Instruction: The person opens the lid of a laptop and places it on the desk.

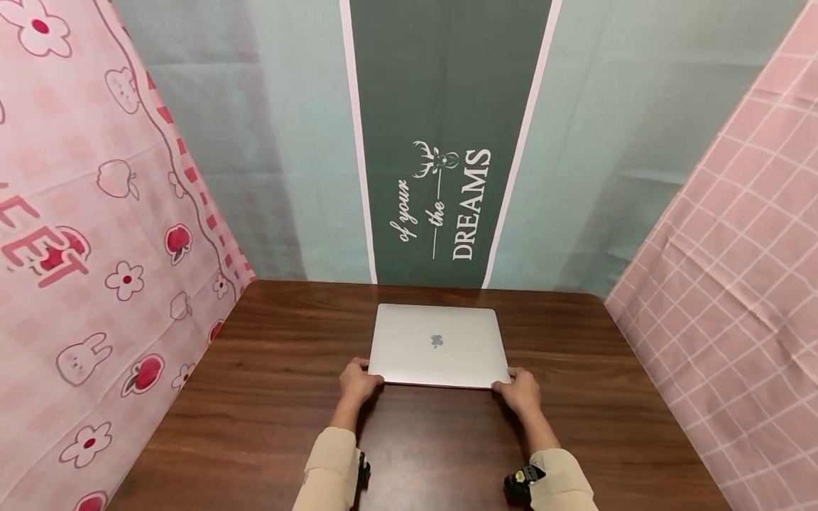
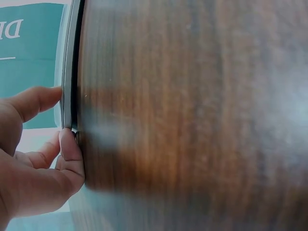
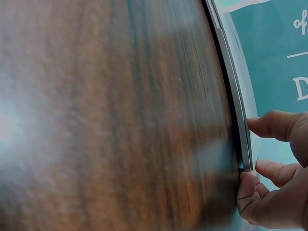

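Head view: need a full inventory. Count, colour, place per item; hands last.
Laptop: 1, silver, closed, far middle of the table
Lid logo: 1, grey, centre of the lid
Table: 1, dark brown wood grain, under the laptop
Back cloth: 1, pale blue-green with dark green panel, behind the table
Print: white deer head and lettering, on the panel
Left cloth: 1, pink with fruit, flowers and animals
Right cloth: 1, pink with white grid
Wrist devices: 2, black, one by each cuff
Sleeves: 2, beige, on the forearms
Left hand: 1, bare, gripping the laptop's near left corner
Right hand: 1, bare, gripping the near right corner
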Demonstrator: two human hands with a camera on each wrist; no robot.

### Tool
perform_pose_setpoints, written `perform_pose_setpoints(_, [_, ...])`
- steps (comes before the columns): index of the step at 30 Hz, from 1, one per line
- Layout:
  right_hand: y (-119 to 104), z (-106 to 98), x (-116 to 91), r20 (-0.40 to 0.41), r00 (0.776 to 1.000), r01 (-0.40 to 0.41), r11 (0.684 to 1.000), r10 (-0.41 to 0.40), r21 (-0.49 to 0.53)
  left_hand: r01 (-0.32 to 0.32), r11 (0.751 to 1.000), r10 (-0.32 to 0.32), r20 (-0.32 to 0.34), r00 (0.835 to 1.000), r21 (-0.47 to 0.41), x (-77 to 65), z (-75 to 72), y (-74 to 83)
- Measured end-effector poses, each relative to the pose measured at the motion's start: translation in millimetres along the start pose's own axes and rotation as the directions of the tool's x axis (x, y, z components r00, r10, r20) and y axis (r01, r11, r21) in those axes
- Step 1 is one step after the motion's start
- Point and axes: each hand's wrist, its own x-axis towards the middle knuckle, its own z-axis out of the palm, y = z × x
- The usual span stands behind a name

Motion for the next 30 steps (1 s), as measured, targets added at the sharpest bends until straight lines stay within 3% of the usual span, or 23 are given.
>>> perform_pose_setpoints(11, [0.5, -0.1, -9.9, -0.022, 1.0, 0.001, 1.0, -0.001, 0.015, 0.031, 1.0, -0.031, 0.014, 0.999, 0.003, -6.6, -0.3, -2.9])
perform_pose_setpoints(30, [-4.3, 4.7, -22.8, -0.026, 0.999, -0.034, 0.999, 0.035, 0.033, -0.039, 0.999, 0.039, 0.001, 0.999, 0.004, -26.3, -12.2, -5.9])
